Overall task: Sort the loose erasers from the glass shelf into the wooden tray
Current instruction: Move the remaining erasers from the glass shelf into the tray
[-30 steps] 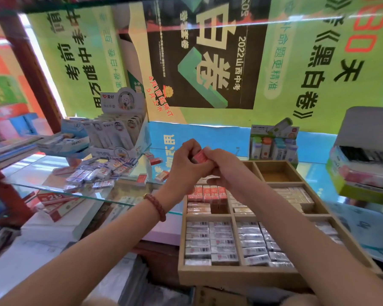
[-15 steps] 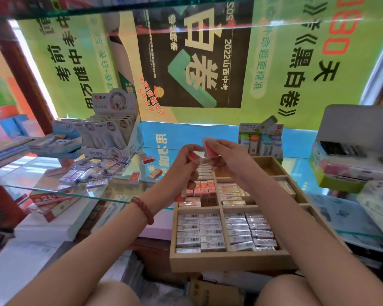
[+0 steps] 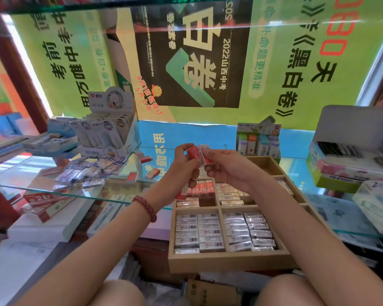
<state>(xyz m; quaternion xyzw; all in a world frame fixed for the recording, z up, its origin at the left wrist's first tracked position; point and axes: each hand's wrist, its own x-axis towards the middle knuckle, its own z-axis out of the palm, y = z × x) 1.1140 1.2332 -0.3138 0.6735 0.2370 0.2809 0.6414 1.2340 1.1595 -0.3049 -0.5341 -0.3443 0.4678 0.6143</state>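
Left hand [image 3: 181,167], right hand [image 3: 229,171] pinch eraser [image 3: 197,153], over tray [image 3: 228,261], near shelf [image 3: 31,171] edge

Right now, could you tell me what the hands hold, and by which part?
The left hand pinches a red eraser by its left side; the right hand pinches a second eraser by its right side.

Red erasers [image 3: 195,153] (pinched) above wooden tray [image 3: 228,261]

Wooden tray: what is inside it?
The wooden tray holds rows of wrapped stock: white erasers front-left, silvery erasers front-right, red-banded erasers behind. The left hand and right hand, pinching loose erasers, cover part of the back compartments.
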